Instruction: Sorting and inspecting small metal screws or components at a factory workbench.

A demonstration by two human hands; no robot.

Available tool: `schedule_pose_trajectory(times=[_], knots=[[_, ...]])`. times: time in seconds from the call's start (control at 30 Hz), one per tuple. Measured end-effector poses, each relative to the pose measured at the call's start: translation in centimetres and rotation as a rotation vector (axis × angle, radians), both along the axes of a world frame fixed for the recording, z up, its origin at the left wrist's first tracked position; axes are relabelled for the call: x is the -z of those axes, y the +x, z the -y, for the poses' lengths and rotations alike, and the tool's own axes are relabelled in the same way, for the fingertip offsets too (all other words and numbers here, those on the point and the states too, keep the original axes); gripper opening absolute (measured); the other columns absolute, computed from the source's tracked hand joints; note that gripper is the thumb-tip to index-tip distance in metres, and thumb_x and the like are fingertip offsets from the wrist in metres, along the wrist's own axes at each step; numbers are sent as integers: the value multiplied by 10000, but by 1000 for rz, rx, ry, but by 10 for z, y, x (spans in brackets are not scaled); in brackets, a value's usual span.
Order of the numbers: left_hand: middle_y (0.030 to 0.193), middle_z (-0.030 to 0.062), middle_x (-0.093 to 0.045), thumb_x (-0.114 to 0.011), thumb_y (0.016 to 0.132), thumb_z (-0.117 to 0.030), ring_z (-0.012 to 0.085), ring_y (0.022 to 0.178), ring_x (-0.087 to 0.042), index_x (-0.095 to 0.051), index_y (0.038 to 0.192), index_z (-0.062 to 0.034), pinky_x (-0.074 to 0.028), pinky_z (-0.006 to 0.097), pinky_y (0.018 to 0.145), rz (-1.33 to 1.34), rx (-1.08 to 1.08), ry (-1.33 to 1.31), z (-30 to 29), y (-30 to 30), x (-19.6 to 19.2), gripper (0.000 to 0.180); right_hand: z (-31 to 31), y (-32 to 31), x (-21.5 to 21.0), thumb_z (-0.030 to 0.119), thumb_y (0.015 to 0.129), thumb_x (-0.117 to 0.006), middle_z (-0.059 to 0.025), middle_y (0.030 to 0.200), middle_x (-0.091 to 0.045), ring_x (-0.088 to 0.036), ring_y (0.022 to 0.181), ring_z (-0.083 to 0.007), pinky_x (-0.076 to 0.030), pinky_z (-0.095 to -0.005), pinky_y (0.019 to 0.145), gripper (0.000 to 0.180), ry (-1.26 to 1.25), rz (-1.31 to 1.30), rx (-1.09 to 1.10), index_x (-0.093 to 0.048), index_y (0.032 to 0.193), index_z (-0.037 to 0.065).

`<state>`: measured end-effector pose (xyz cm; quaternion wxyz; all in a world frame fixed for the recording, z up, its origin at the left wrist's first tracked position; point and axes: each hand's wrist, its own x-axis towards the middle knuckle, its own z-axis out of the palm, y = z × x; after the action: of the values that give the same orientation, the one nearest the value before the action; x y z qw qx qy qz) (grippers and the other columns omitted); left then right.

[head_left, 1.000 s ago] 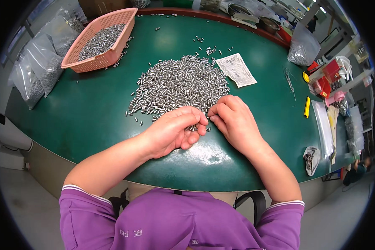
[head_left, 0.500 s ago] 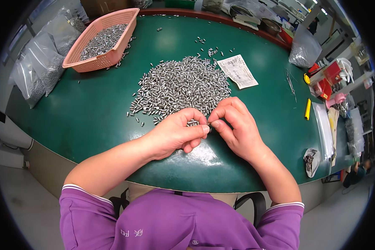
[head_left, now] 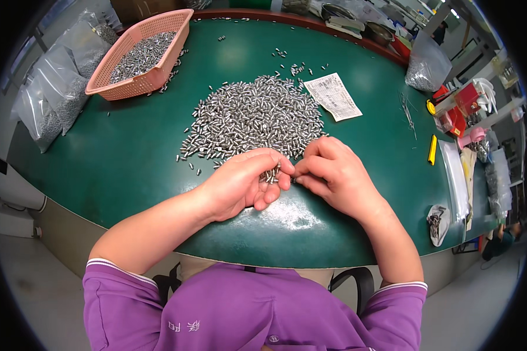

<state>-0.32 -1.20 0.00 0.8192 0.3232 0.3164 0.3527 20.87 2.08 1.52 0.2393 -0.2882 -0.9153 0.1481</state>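
Note:
My left hand (head_left: 234, 182) is curled into a cup, with several small metal pins (head_left: 270, 175) lying in its palm and fingers. My right hand (head_left: 341, 178) is closed in a pinch, its fingertips right at the left fingertips. Whatever sits in that pinch is too small and too hidden to name. Just beyond both hands spreads a large heap of the same silvery pins (head_left: 252, 117) on the green table (head_left: 357, 234). A few loose pins (head_left: 194, 168) lie off its near left edge.
A pink plastic basket (head_left: 118, 91) holding more pins stands at the far left, beside bulging clear bags (head_left: 58, 96). A printed paper slip (head_left: 334, 98) touches the heap's right side. Farther right lie thin wires (head_left: 408, 116), a yellow cutter (head_left: 432, 150) and a small white bag (head_left: 437, 225).
My left thumb has lifted off the fingertips, so more pins show in the palm. The right fingers stay pinched beside it, the hand slightly turned.

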Motion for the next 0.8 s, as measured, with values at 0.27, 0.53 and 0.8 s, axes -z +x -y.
schedule_pose_trajectory(times=[0.27,0.53,0.8], knots=[[812,42,-556,-510,928,-218,79,578,-497,-521,957,-44,-388,203,445,-40,-6,25,-1,0,4,177,2,-3,0,81,709,-695,-54,855,-539,-539,845,-250,-445,-371,733,135,17,49,35,-614,817,88],[779,22,-552,-578,909,-207,59,566,-497,-493,1008,-41,-399,200,449,-210,94,158,4,3,1,211,9,-9,-5,98,731,-693,-49,898,-544,-542,866,-255,-450,-367,749,135,60,-173,35,-619,844,100],[803,32,-550,-518,933,-200,77,578,-509,-508,989,-45,-408,199,450,-148,72,103,2,3,4,165,6,-7,1,85,708,-700,-54,871,-541,-545,839,-252,-454,-362,720,143,41,-135,144,-638,836,90]])
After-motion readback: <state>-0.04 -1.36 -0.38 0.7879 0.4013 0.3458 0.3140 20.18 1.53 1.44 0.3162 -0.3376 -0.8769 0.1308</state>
